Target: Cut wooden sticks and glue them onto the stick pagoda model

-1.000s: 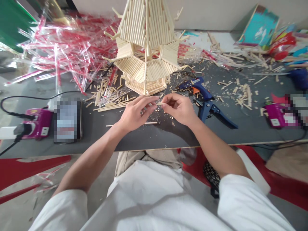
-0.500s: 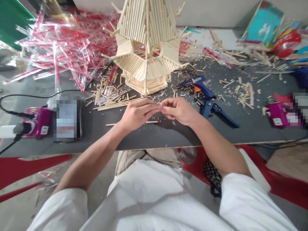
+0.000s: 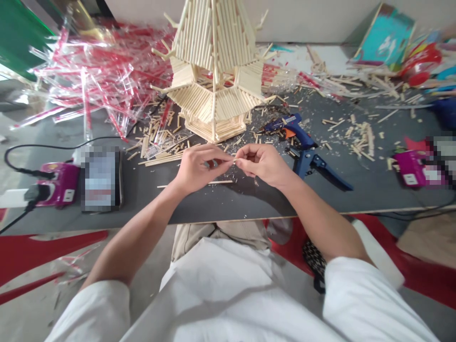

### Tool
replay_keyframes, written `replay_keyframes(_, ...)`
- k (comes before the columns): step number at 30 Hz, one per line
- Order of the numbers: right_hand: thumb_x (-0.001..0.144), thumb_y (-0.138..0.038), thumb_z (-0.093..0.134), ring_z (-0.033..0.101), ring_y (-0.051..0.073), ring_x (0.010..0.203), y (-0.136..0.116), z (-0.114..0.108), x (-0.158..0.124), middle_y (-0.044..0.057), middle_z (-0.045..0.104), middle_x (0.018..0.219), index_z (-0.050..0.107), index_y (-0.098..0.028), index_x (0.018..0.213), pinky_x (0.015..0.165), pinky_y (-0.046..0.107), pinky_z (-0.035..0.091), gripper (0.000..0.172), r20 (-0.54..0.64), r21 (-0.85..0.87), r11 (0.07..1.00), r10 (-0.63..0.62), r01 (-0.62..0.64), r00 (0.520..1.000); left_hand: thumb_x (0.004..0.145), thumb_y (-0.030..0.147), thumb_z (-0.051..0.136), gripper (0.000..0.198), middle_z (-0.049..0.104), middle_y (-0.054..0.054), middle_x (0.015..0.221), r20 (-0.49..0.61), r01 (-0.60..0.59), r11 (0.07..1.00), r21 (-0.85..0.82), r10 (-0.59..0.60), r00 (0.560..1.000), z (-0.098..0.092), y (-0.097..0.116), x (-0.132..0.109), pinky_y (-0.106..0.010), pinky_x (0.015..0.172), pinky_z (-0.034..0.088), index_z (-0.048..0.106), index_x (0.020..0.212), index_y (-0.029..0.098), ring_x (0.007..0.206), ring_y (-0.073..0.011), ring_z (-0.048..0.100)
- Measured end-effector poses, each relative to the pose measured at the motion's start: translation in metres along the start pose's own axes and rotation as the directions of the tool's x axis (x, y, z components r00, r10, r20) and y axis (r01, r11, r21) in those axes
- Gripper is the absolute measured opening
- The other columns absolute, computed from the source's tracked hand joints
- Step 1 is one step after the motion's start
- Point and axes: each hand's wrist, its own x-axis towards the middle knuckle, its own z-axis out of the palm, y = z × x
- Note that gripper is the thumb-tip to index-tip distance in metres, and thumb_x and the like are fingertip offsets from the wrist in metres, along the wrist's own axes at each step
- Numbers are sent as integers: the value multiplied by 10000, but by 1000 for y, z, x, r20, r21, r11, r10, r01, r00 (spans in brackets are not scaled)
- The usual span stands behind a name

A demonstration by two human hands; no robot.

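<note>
Both hands pinch one tiny wooden stick piece point(image 3: 234, 161) between them: the left hand point(image 3: 199, 167) and right hand point(image 3: 265, 164) meet fingertip to fingertip, closed on it just above the dark grey table point(image 3: 221, 204). Behind them stands a stick-built tower model point(image 3: 215, 71), with loose stick offcuts point(image 3: 160, 137) scattered around its base. A blue glue gun point(image 3: 294, 127) and blue cutter point(image 3: 318, 166) lie just right of the right hand. Red-and-clear wrappers point(image 3: 96, 80) pile at far left. Both forearms angle inward from white sleeves.
</note>
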Motion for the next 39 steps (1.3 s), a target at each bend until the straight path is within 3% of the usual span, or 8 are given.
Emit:
replay_keyframes(5, 766, -362, 899, 496, 68, 471, -1, -1, 0, -55, 592, 589, 696, -168, 864, 430, 208, 398, 298, -9, -18, 1000, -16, 15, 1000, 908, 386, 786, 188, 775, -38, 826, 7, 107, 993, -53, -107, 994, 1, 3, 1, -200, 595, 566, 821, 902, 201, 676, -103, 696)
replay_keyframes(8, 776, -345, 876, 509, 68, 480, 0, -4, 1, -52, 601, 611, 684, -168, 860, 443, 214, 410, 274, -57, -54, 998, -49, 46, 997, 929, 381, 767, 205, 751, -30, 764, -5, 194, 966, -168, -198, 980, -1, 0, 0, -198, 547, 555, 781, 907, 178, 631, -99, 695)
replay_keyframes(13, 797, -356, 848, 562, 85, 530, -2, -7, 0, -41, 625, 654, 672, -178, 868, 493, 229, 448, 260, -118, -138, 981, -156, 139, 981, 929, 372, 777, 210, 678, 9, 651, -98, 265, 917, -298, -305, 947, -3, -13, 0, -173, 441, 505, 721, 907, 170, 520, -89, 675)
replay_keyframes(16, 801, -362, 848, 575, 93, 587, -3, -3, -2, -25, 651, 716, 688, -185, 887, 535, 239, 472, 254, -143, -231, 950, -246, 210, 959, 951, 377, 750, 217, 696, -3, 683, -69, 283, 915, -289, -315, 947, -1, -15, -2, -175, 438, 504, 723, 911, 165, 525, -103, 694)
replay_keyframes(22, 884, -327, 763, 554, 95, 604, -3, -1, -5, -14, 664, 746, 697, -187, 908, 575, 250, 483, 156, -137, -391, 875, -361, 284, 922, 1024, 316, 633, 220, 769, -45, 845, -45, 206, 972, -112, -212, 976, 1, -9, -3, -182, 510, 528, 771, 978, 151, 574, -96, 710)
replay_keyframes(29, 929, -312, 731, 576, 107, 638, -2, -1, -5, -6, 663, 780, 686, -201, 928, 608, 254, 494, 120, -18, -474, 799, -430, 370, 903, 978, 279, 716, 170, 795, -51, 934, 35, -59, 993, 102, 55, 998, 1, -3, -4, -203, 646, 540, 791, 1093, 178, 711, -102, 689)
replay_keyframes(36, 918, -281, 763, 633, 116, 672, 1, 0, -7, -5, 702, 810, 707, -208, 955, 643, 258, 524, 99, -14, -454, 814, -414, 363, 910, 971, 222, 714, 105, 789, -41, 903, -4, -111, 984, 136, 113, 994, 2, -3, -5, -206, 666, 543, 779, 1028, 164, 717, -97, 689)
replay_keyframes(39, 891, -304, 806, 672, 125, 711, 4, 0, -6, 5, 744, 897, 708, -218, 1069, 673, 262, 557, 221, -17, -419, 828, -417, 372, 909, 960, 219, 727, 89, 791, -33, 890, -18, -88, 990, 110, 90, 996, 2, -3, -4, -190, 635, 537, 781, 1003, 164, 697, -86, 682)
